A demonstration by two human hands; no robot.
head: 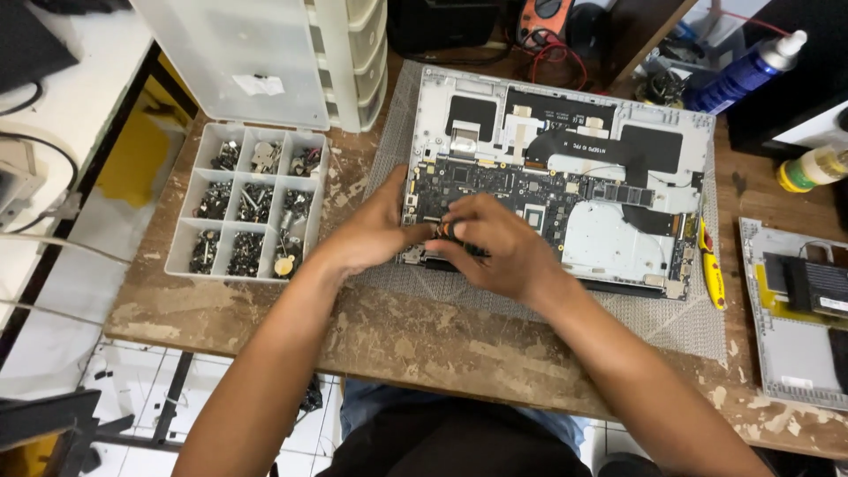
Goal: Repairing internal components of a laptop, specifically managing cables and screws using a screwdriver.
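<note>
Both bare forearms reach forward from the bottom edge and angle in toward each other. The left hand (375,231) lies palm down, fingers curled, its thumb stretched toward the right. The right hand (490,243) is bent at the wrist, knuckles up, its grip pinched at the fingertips. The two hands nearly touch.

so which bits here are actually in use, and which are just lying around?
In use:
left hand
right hand
small tool in the fingers
opened laptop
grey mat
screw tray

Lying about:
yellow cutter
blue spray can
glue bottle
second panel
drawer unit
</note>
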